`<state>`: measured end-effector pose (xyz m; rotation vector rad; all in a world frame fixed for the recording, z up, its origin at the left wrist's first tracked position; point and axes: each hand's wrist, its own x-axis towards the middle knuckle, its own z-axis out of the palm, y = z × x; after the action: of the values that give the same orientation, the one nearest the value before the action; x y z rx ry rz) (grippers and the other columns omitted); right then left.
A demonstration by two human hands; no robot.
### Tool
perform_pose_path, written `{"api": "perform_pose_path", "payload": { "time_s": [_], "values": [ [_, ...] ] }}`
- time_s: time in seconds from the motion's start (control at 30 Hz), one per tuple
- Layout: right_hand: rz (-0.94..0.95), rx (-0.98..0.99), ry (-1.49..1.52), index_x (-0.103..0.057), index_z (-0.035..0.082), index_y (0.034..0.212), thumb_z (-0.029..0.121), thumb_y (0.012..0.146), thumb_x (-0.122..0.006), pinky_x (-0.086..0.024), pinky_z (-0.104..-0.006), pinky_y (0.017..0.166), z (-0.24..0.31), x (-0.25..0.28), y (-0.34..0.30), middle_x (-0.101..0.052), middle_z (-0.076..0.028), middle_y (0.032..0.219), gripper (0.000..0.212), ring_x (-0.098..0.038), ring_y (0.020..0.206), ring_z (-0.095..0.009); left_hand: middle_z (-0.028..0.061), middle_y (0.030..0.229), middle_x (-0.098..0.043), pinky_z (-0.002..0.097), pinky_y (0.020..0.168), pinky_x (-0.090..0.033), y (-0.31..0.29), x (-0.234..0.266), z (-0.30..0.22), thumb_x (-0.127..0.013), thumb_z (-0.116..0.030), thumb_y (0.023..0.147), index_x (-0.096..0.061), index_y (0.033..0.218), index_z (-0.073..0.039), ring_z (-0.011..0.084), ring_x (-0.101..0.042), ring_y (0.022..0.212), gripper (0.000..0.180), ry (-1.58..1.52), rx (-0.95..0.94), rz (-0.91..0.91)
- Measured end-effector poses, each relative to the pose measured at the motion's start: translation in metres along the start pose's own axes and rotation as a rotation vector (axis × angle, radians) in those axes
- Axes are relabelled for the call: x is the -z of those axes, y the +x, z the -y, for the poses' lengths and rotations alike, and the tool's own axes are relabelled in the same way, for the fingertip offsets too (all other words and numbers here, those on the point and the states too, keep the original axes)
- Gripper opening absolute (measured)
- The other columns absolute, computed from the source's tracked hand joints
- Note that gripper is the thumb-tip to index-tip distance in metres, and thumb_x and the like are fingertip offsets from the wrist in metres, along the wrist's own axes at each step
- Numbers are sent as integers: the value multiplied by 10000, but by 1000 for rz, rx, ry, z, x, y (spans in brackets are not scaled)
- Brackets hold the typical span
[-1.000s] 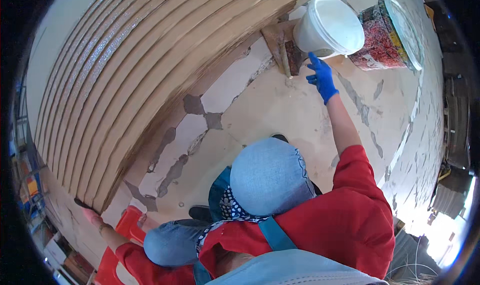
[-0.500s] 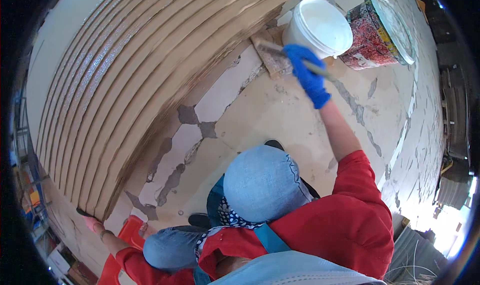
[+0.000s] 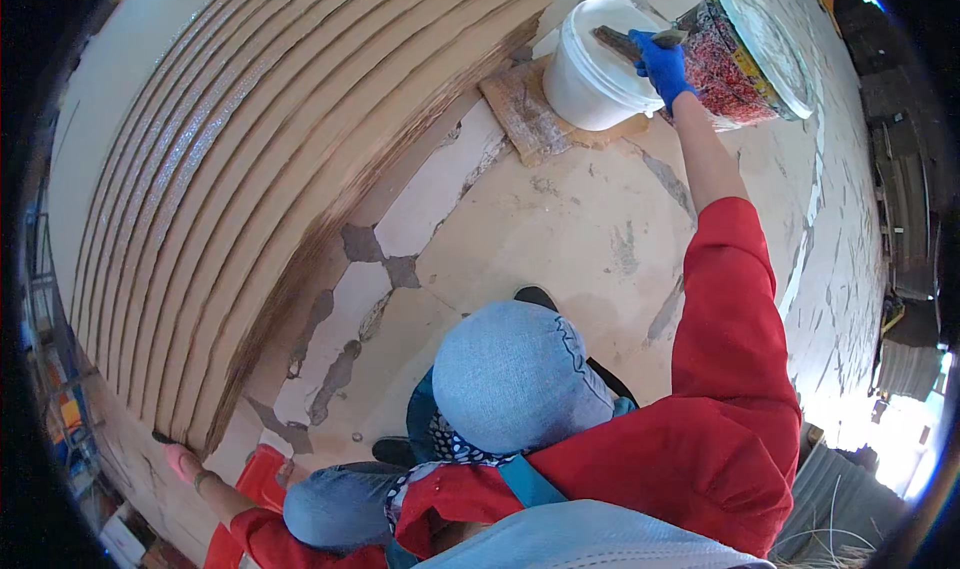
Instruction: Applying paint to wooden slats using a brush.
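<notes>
My right hand [image 3: 662, 67], in a blue glove, is closed round the handle of a flat brush [image 3: 613, 43]. The brush's dark head is over the mouth of a white plastic bucket [image 3: 590, 94]. At the lower left my left hand [image 3: 184, 462], which looks pinkish, is at the near corner of a tall stack of tan boards [image 3: 300, 119]. Something dark shows at its fingertips, and its fingers are too small to make out. Wet, glossy streaks run along the stack's layered edges on the left.
Beside the white bucket stands a larger, stained, multicoloured bucket [image 3: 735, 64] with a pale rim. A worn board [image 3: 522, 109] lies by the white bucket's base. A red plastic object [image 3: 262, 479] is near my left forearm. The floor [image 3: 540, 229] has grey, peeling patches.
My right hand has moved up and right with the brush, from beside the white bucket to over its mouth. My left hand remains at the stack's corner.
</notes>
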<state>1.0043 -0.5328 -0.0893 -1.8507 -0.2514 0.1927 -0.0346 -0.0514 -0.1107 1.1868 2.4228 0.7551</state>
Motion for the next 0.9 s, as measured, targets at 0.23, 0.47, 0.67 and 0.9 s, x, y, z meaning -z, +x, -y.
{"api": "perform_pose_path", "payload": {
  "time_s": [0.23,0.47,0.67,0.9],
  "values": [
    [83,0,-230,-594,42,790,276,699,-663,-395,-248,380,-22,0,17,-535,-29,621,260,-471,431,-117,91,911,-579,368,700,-455,-37,6,-28,-520,-312,754,-568,926,-10,239,-546,813,350,-43,-14,-11],
    [1,-256,415,-568,78,853,274,679,-665,-400,-264,378,-4,20,6,-543,-84,674,280,-498,485,-178,99,907,-578,360,707,-455,-37,19,-29,-497,-266,771,-562,933,-19,238,-547,819,303,-49,-46,-24],
    [296,-509,1011,-570,70,827,337,724,-589,-351,-271,405,2,54,1,-534,-99,657,287,-449,484,-198,106,904,-577,354,712,-455,-35,13,-28,-477,-227,785,-556,940,-26,238,-548,824,266,-56,-51,-20],
    [-30,61,671,-591,68,910,205,774,-577,-438,-310,480,19,16,-33,-588,-94,798,194,-565,625,-195,114,901,-575,346,718,-454,-32,8,-26,-454,-181,801,-550,947,-34,237,-550,830,228,-37,-56,-14]
  ]
}}
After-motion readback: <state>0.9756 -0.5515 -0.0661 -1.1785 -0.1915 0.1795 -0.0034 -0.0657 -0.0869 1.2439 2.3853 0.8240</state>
